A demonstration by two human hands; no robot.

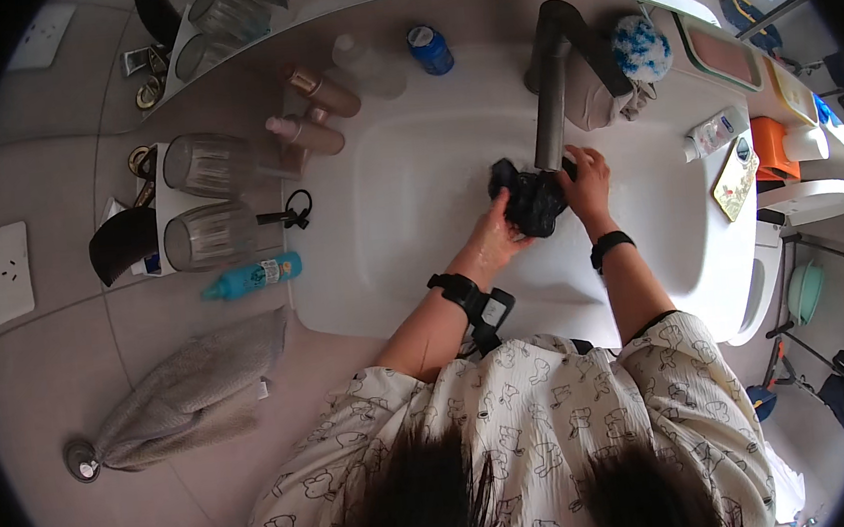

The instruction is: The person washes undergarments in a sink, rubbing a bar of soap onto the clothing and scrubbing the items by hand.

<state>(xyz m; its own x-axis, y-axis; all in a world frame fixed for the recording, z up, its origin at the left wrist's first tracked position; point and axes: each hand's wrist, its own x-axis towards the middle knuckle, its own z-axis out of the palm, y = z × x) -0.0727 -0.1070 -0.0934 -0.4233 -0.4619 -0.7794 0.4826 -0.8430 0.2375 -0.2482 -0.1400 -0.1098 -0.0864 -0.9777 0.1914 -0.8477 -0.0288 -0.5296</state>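
Right now both hands are closed around one dark, wet, crumpled cloth [533,200] over the middle of the white basin [409,224], directly under the spout of the tall grey tap [550,92]. The left hand [496,238] cups the bundle from below and from its own side, fingers curled into the fabric, skin shiny with water; the right hand [587,185] presses on the upper right of the bundle, fingers bent over it and touching the foot of the tap. Each wrist carries one black band, the one on the left forearm [469,297] bulkier, with a strap hanging from it. On the counter to the left stand two ribbed, smoky glass tumblers [205,165] lying mouth-sideways in a white holder, and beside them two slim rose-gold bottles [312,133]. One teal tube [253,277] lies flat along the basin's left edge, and one black hair tie [299,208] lies near the tumblers. One small blue-capped jar [430,49] sits behind the basin, beside a frosted clear bottle [365,66]. One fluffy blue-and-white puff [640,48] rests at the right of the tap, above a beige cloth. One soft grey towel [192,389] hangs in folds from a round wall hook at the lower left. One white wall socket [3,274] is set in the grey tiles. The basin is smooth, glossy and rounded, with water sheening its floor.
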